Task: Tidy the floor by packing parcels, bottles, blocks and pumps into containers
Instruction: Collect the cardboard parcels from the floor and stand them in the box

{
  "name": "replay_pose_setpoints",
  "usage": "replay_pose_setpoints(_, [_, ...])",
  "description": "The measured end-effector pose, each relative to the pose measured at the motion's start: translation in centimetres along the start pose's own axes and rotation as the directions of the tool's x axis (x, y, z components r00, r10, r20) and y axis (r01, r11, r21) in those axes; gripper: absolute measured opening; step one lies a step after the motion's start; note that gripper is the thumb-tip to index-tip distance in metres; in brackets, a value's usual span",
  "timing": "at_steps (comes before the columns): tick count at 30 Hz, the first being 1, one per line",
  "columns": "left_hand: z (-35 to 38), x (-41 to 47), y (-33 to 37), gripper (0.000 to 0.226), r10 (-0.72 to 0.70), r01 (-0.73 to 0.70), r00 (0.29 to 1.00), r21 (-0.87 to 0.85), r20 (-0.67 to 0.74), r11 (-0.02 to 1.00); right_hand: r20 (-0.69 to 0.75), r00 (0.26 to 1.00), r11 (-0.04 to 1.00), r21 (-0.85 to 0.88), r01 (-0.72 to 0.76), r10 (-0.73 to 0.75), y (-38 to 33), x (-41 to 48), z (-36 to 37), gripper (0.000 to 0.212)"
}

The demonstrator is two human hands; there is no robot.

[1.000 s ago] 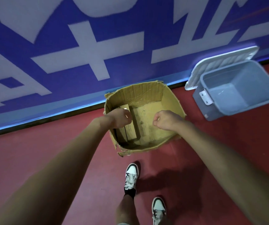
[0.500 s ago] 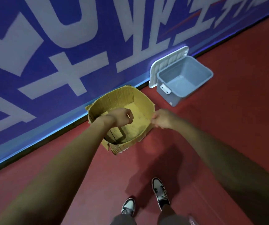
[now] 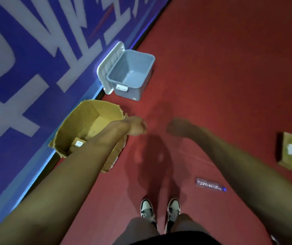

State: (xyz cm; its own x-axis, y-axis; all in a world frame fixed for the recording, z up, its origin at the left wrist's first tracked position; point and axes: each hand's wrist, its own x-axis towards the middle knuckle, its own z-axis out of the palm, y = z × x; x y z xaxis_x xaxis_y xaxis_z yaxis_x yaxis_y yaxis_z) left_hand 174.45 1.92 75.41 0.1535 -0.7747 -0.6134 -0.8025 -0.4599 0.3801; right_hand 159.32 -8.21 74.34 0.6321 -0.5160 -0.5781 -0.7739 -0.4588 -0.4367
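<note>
while i stand on the red floor [image 3: 230,85] with both arms stretched forward, my left hand [image 3: 136,126] hangs just past the torn right rim of the cardboard box [image 3: 81,119], and my left forearm crosses above the box's near right corner. its fingers curl loosely downward and hold nothing that shows. my right hand [image 3: 177,128] hangs over bare floor, near the left hand and apart from it; it is dark and smeared by motion, so i cannot tell how its fingers lie.

the cardboard box sits against the foot of the blue wall [image 3: 35,50], which bears large white characters. one labelled parcel [image 3: 78,144] lies on the bottom of the box, at its near side, partly hidden by my forearm.

beyond the box and apart from it stands the grey bin [image 3: 127,92], open at the top, with its white lid [image 3: 110,68] raised against the wall.

to my right, a clear bottle [image 3: 210,184] lies on its side on the floor, blue cap pointing right, under my right forearm in this view. two brown parcels [image 3: 290,151] lie side by side at the right edge of the view, well apart from both containers; the left one carries a white label.

my shoes [image 3: 147,209] stand side by side, toes pointing forward, at the bottom of the view.
</note>
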Motion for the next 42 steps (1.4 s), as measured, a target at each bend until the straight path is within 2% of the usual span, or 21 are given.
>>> replay_pose_setpoints(4, [1.0, 1.4, 6.6, 0.026, 0.137, -0.141, 0.990, 0.129, 0.036, 0.982, -0.103, 0.983, 0.987, -0.023, -0.157, 0.153, 5.3, -4.6, -0.4, 0.030])
replay_pose_setpoints(8, [3.6, 3.1, 13.5, 0.027, 0.231, -0.249, 0.965, 0.152, 0.125, 0.957, -0.170, 0.949, 0.963, 0.092, -0.254, 0.266, 11.3, -9.8, -0.3, 0.029])
replay_pose_setpoints(11, [6.9, 3.2, 19.3, 0.018, 0.315, -0.354, 0.931, 0.244, 0.187, 0.903, -0.215, 0.909, 0.928, 0.195, -0.318, 0.357, 16.3, -14.7, 0.4, 0.030])
replay_pose_setpoints(14, [11.0, 2.4, 25.3, 0.031, 0.382, -0.437, 0.893, 0.251, 0.238, 0.864, -0.234, 0.873, 0.891, 0.271, -0.365, 0.428, 21.4, -20.2, 1.8, 0.027])
replay_pose_setpoints(15, [12.6, 1.9, 27.2, 0.029, 0.398, -0.462, 0.878, 0.249, 0.268, 0.851, -0.238, 0.860, 0.877, 0.298, -0.378, 0.451, 23.1, -22.2, 2.4, 0.028])
replay_pose_setpoints(17, [15.9, 0.9, 30.9, 0.011, 0.415, -0.501, 0.848, 0.245, 0.328, 0.830, -0.233, 0.834, 0.841, 0.360, -0.404, 0.500, 26.4, -26.0, 3.8, 0.028])
replay_pose_setpoints(18, [17.8, 0.7, 32.9, 0.010, 0.428, -0.523, 0.832, 0.242, 0.353, 0.817, -0.231, 0.818, 0.822, 0.383, -0.421, 0.527, 28.4, -28.2, 4.7, 0.028])
replay_pose_setpoints(22, [24.0, 0.0, 38.9, 0.015, 0.454, -0.528, 0.812, 0.129, 0.367, 0.839, -0.205, 0.766, 0.757, 0.439, -0.484, 0.609, 34.4, -35.2, 7.6, 0.029])
replay_pose_setpoints(30, [34.8, -1.8, 51.4, 0.015, 0.450, -0.602, 0.733, 0.178, 0.510, 0.779, -0.149, 0.600, 0.548, 0.617, -0.565, 0.786, 46.4, -47.0, 13.8, 0.027])
replay_pose_setpoints(36, [41.6, -0.5, 61.9, 0.010, 0.455, -0.701, 0.636, 0.219, 0.623, 0.679, -0.080, 0.481, 0.388, 0.711, -0.587, 0.873, 54.4, -53.3, 17.3, 0.026])
replay_pose_setpoints(42, [48.9, 1.6, 74.3, 0.018, 0.457, -0.785, 0.533, 0.215, 0.712, 0.582, 0.003, 0.355, 0.233, 0.749, -0.620, 0.935, 64.5, -59.0, 18.3, 0.026])
